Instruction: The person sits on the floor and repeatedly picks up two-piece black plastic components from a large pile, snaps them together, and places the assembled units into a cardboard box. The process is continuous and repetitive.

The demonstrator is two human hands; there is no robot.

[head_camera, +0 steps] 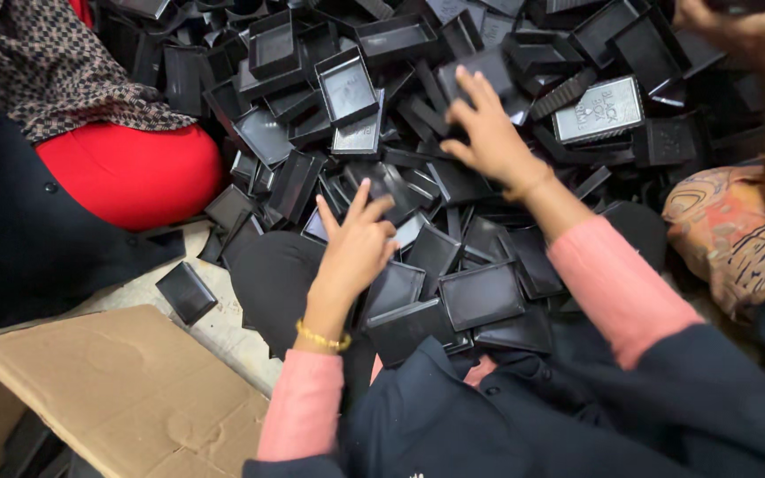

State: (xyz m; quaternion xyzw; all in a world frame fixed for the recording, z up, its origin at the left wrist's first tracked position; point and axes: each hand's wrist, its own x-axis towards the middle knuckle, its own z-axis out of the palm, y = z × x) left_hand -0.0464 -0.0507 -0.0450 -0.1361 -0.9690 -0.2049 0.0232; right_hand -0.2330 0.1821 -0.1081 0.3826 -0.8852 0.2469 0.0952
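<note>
A large heap of black plastic trays [453,133] is seen spread over the floor, many of them tilted or lying one over the other. The left hand [356,243] is placed at the near edge of the heap, with two fingers raised and spread and the others bent; it touches a flat black tray [391,288] under the palm, but no tray is clearly closed in it. The right hand [489,133] is stretched further into the heap, fingers spread wide, and is laid on a black tray [480,71] near the middle; whether this tray is gripped cannot be told. A gold bangle [322,338] is worn on the left wrist, above a pink sleeve [303,407].

Near the left hand, a single black tray [186,292] lies apart on the floor, just beside a brown cardboard box [126,389]. At the left side a person in red clothing [135,173] is sitting. At the upper right, another person's hand [745,31] is seen over the heap.
</note>
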